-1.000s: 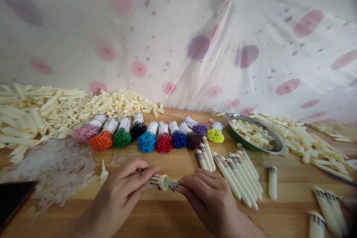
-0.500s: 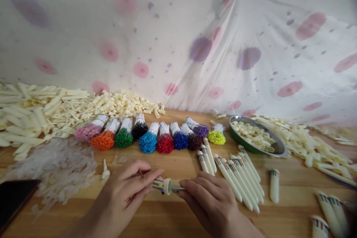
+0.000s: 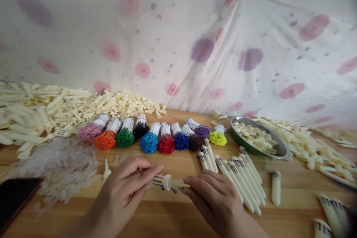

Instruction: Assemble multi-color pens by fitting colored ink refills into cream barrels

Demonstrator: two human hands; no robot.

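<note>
My left hand point(image 3: 125, 189) pinches a cream slotted pen top point(image 3: 166, 181) with coloured sliders in its slots, its open round end facing right. Thin pale refills point(image 3: 180, 183) run between that opening and my right hand point(image 3: 213, 197), whose fingertips are closed on their ends. A purple tip point(image 3: 174, 190) shows just below the pen top's rim. How many refills I grip is hidden by the fingers. Beyond my hands stand bundles of white refills with coloured ends, among them light blue point(image 3: 150, 142), red point(image 3: 166, 144) and purple point(image 3: 201, 130).
Finished-looking multicolour pens point(image 3: 242, 184) lie to the right, near a metal bowl point(image 3: 281, 148) of slotted parts. Cream tubes point(image 3: 25, 119) are heaped at left, above a pile of clear plastic pieces point(image 3: 64, 171). A dark phone-like slab point(image 3: 16, 200) lies at lower left.
The gap between my right fingertips and the pen top has widened slightly. The purple tip now shows more clearly below the rim. The whole view has shifted a little.
</note>
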